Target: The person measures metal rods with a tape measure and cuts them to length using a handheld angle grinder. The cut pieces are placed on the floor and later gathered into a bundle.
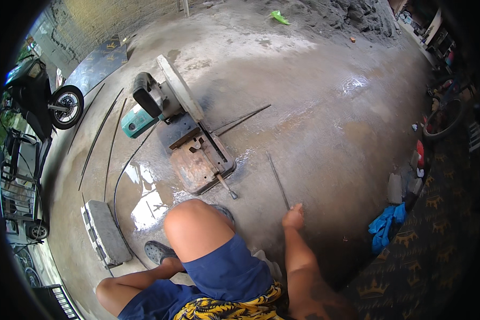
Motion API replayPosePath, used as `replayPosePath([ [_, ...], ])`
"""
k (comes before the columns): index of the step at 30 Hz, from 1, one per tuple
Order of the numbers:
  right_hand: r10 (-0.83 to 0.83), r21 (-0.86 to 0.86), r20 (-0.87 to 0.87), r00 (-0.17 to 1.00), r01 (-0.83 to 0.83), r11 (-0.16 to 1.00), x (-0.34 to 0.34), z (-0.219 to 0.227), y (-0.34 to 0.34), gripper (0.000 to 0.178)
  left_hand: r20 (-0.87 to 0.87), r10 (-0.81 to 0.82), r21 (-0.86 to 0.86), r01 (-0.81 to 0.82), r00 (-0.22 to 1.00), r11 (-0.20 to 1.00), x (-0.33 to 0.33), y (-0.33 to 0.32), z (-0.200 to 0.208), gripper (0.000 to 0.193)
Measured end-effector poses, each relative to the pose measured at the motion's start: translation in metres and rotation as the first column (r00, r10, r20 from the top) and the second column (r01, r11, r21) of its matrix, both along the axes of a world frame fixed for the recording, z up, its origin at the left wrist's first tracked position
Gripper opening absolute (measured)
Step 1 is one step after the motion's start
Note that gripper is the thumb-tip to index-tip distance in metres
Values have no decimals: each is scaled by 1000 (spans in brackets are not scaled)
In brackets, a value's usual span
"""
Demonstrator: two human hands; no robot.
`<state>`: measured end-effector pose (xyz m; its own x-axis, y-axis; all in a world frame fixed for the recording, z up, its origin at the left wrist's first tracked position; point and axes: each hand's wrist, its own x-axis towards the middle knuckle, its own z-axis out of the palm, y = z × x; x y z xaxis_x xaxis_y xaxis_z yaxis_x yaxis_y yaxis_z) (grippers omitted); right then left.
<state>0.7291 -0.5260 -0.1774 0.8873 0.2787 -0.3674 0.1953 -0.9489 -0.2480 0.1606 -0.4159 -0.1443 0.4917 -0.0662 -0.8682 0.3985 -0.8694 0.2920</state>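
My right hand is closed around the lower end of a thin dark metal rod, which slants up and away over the concrete floor. To its left stands a cut-off saw with a teal motor housing, a black handle and a pale disc guard tilted up. The saw's rusty base has a clamp screw pointing toward me. Two thin rods lie on the floor right of the saw, meeting at their far ends. My left hand does not show; my bent knee is just in front of the saw base.
Several long rods lie left of the saw. A concrete block sits near a black cable. A motorcycle stands at the left, a blue plastic bag at the right, and a sand heap at the back.
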Motion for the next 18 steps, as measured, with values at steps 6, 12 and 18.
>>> replayPosePath([
  [6, 149, -184, 35, 988, -140, 973, -46, 6, 7, 37, -3, 34, -30, -34, 999, 999, -7, -7, -7, 37],
  [12, 135, -39, 7, 991, -134, 990, -54, -2, 22, 33, 9, 56, -53, -55, 998, 997, -9, -14, -16, 40],
  [18, 140, 174, -129, 982, -117, 978, -62, 26, 140, 34, 19, 75, -54, -74, 997, 996, -15, -13, -16, 44],
])
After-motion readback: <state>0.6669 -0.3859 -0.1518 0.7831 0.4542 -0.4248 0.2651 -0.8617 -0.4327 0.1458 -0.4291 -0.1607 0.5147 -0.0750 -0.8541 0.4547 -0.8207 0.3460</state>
